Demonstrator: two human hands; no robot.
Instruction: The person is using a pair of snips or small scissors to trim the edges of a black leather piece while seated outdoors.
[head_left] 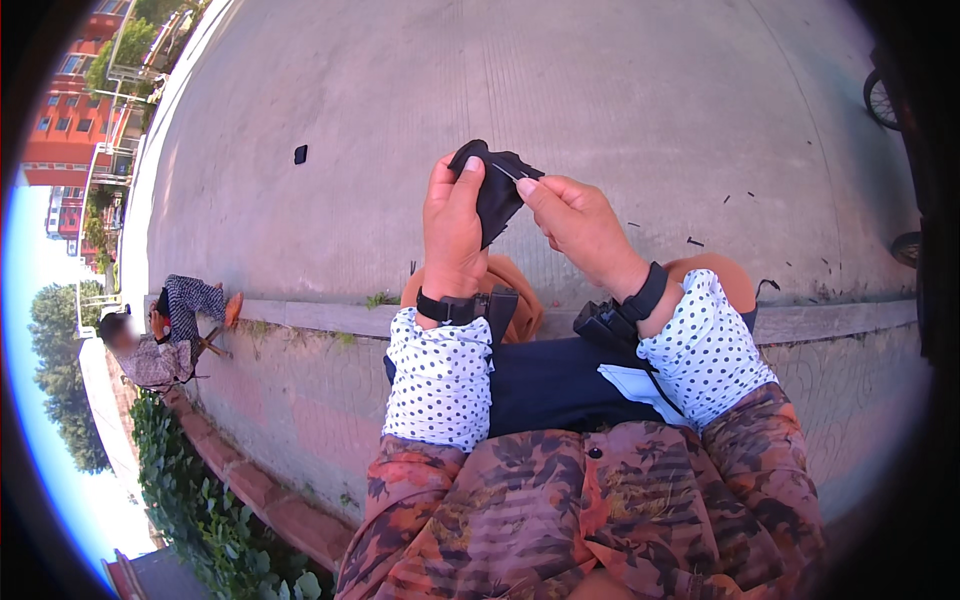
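My left hand (450, 220) holds up a piece of black cloth (495, 215), thumb on its front near the top. My right hand (575, 225) pinches a thin silvery pointed tool (505, 170) against the cloth's upper right; I cannot make out exactly what it is. Both wrists have black bands over dotted white sleeves. Below, on my dark lap, lie a folded pale blue item (630, 390) and some black objects (600, 325), partly hidden by my right arm.
A concrete pavement (650, 100) with a curb (285, 310) carries a small black object (300, 154) and several dark scraps (695, 241). Another person (165, 360) sits at the left beside low plants (190, 490). Wheels (880, 100) show at the right edge.
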